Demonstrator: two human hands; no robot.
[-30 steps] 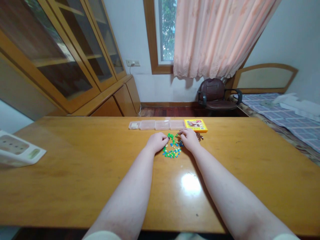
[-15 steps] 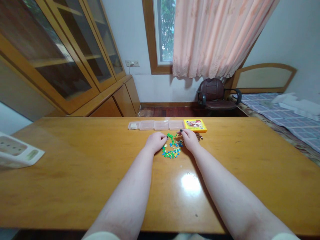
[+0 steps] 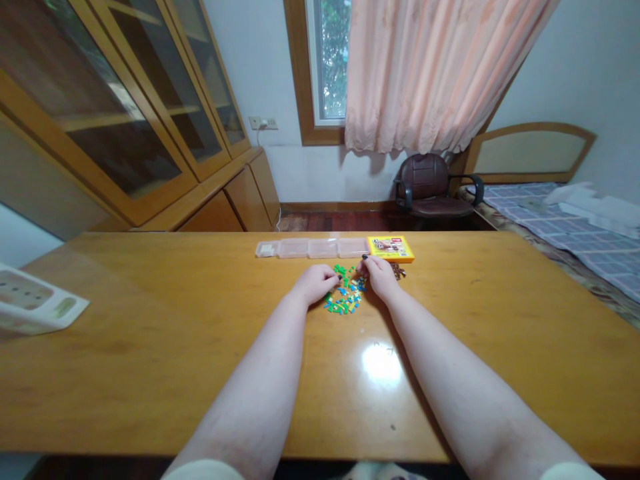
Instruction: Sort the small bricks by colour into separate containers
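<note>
A loose pile of tiny green, blue, yellow and white toy bricks (image 3: 344, 307) lies on the table between my hands. My left hand (image 3: 316, 283) rests at the pile's left side, its fingers drawn together with the tips among the pieces. On the other side, my right hand (image 3: 380, 275) has thumb and forefinger pinched together just above the bricks. Anything in either grip is too small or hidden to name. Some green bricks (image 3: 339, 269) lie at the back of the pile. Brown pieces (image 3: 399, 271) are heaped just beyond my right hand, partly covered by it.
Behind the pile, a row of clear plastic trays (image 3: 309, 249) meets a yellow box (image 3: 391, 249) along the far part of the wooden table (image 3: 165, 360). A white plastic object (image 3: 40, 303) stands at the left. Past the table are a brown armchair (image 3: 427, 183) and a bed.
My left hand has shifted slightly right, its fingertips now further into the bricks. The right hand stays in nearly the same place, with its fingers slightly changed.
</note>
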